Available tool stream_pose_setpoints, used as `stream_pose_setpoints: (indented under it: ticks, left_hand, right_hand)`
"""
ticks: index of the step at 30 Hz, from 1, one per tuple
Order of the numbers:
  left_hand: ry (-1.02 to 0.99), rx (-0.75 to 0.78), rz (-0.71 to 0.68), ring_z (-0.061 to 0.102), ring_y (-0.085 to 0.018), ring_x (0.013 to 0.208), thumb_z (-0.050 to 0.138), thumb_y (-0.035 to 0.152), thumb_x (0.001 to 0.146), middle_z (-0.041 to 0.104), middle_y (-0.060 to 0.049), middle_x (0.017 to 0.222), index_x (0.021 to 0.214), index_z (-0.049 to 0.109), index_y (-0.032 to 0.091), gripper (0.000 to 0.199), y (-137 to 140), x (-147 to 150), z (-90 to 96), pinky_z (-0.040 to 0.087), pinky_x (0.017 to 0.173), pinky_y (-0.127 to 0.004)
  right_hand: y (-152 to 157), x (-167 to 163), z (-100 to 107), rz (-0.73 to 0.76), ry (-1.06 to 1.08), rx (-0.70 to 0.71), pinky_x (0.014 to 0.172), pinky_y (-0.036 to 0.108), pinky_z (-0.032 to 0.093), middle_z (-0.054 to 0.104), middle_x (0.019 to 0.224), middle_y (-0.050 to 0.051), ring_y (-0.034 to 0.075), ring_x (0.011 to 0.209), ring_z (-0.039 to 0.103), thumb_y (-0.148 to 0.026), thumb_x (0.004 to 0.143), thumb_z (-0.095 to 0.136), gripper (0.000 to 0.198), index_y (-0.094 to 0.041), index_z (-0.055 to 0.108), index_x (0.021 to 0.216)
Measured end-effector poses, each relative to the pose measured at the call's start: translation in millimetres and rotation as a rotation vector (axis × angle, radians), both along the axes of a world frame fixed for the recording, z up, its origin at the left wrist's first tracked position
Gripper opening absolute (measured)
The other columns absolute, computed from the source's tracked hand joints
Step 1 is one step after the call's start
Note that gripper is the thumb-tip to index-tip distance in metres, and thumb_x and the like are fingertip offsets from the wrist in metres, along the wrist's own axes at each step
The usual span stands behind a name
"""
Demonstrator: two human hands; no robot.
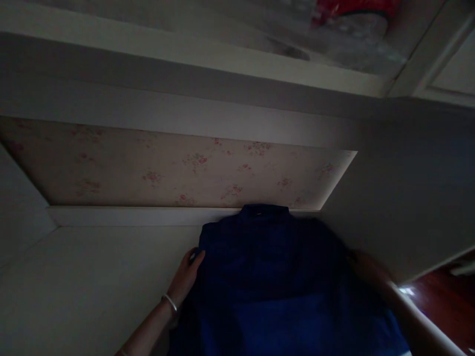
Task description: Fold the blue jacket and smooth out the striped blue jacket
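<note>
Floral wallpaper (215,173) is showing behind | we are holding a navy collared shirt (267,277) | our left hand (190,269) is pinching one side, our right hand (367,269) gripping the other

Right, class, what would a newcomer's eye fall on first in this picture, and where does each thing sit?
First, the dark blue garment fills the bottom, right of centre, with the left hand and right hand at its edges. Next, the flowered wallpaper runs across the middle, and a blurred red item shows at top right.
</note>
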State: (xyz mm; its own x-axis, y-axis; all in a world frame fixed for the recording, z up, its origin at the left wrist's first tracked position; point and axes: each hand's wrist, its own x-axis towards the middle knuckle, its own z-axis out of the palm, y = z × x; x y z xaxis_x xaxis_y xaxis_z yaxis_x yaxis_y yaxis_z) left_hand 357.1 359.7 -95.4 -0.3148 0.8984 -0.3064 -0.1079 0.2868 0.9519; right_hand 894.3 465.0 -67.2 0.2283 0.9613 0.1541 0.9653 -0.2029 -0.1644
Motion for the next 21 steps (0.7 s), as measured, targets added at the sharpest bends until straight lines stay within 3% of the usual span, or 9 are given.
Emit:
stream_pose_setpoints:
  ticks: [2,5,7,10,13,15,18,21]
  left_hand:
    - [0.112,0.016,0.025,0.063,-0.028,0.108,0.057,0.058,0.081,0.061,-0.016,0.125,0.134,0.042,0.018,0.068,-17,-5,8.1,0.051,0.094,-0.041]
    - [0.633,0.240,-0.022,0.055,-0.028,0.119,0.054,0.052,0.085,0.055,-0.011,0.134,0.133,0.044,0.022,0.058,-53,0,24.8,0.043,0.103,-0.048]
    - [1.045,0.459,-0.175,0.052,-0.026,0.123,0.052,0.045,0.088,0.054,-0.006,0.136,0.133,0.047,0.028,0.049,-77,13,31.5,0.042,0.106,-0.046]
    - [1.423,0.674,-0.473,0.050,-0.026,0.127,0.050,0.045,0.090,0.048,-0.002,0.145,0.143,0.036,0.033,0.056,-97,35,29.3,0.047,0.102,-0.043]
    - [1.541,0.678,-0.668,0.044,-0.027,0.132,0.041,0.050,0.092,0.038,-0.001,0.150,0.148,0.021,0.032,0.062,-100,46,18.3,0.046,0.102,-0.049]
    - [1.531,0.617,-0.727,0.041,-0.027,0.134,0.037,0.051,0.094,0.033,0.000,0.152,0.148,0.015,0.034,0.061,-99,43,12.1,0.044,0.103,-0.053]
    - [1.501,0.544,-0.759,0.037,-0.028,0.137,0.034,0.053,0.094,0.027,0.001,0.154,0.148,0.012,0.037,0.061,-103,33,7.5,0.039,0.106,-0.057]
    - [1.491,0.519,-0.735,0.035,-0.028,0.138,0.033,0.052,0.095,0.026,0.000,0.155,0.148,0.013,0.034,0.060,-112,28,8.0,0.037,0.107,-0.058]
  right_hand:
    - [-5,-5,1,-0.028,-0.041,-0.049,0.078,0.048,0.052,0.070,0.104,0.021,0.035,0.088,0.068,-0.033,0.084,0.044,0.038,-0.013,0.067,0.106]
    - [-24,-26,6,-0.019,-0.124,-0.006,0.088,0.054,0.047,0.058,0.127,0.022,0.039,0.105,0.060,-0.045,0.090,0.031,0.056,-0.013,0.051,0.131]
    - [-45,-42,-1,0.104,-0.179,0.012,0.101,0.055,0.038,0.048,0.141,0.015,0.036,0.123,0.049,-0.051,0.092,0.027,0.060,-0.018,0.043,0.139]
    - [-80,-49,-33,0.302,-0.202,-0.162,0.109,0.067,0.014,0.033,0.152,0.004,0.033,0.139,0.027,-0.051,0.091,0.028,0.055,-0.032,0.039,0.142]
    - [-106,-33,-68,0.326,-0.199,-0.274,0.107,0.071,0.001,0.024,0.155,0.002,0.032,0.143,0.016,-0.047,0.089,0.029,0.056,-0.033,0.038,0.142]
    - [-114,-24,-75,0.282,-0.196,-0.274,0.109,0.069,0.000,0.019,0.155,0.003,0.030,0.144,0.012,-0.049,0.088,0.031,0.061,-0.029,0.034,0.145]
    - [-117,-30,-59,0.180,-0.148,-0.276,0.110,0.067,0.006,0.025,0.153,0.005,0.030,0.142,0.020,-0.047,0.088,0.029,0.060,-0.026,0.038,0.144]
    - [-122,-69,-30,0.086,-0.140,-0.180,0.108,0.072,0.007,0.038,0.148,0.006,0.034,0.139,0.027,-0.044,0.091,0.029,0.052,-0.028,0.050,0.135]
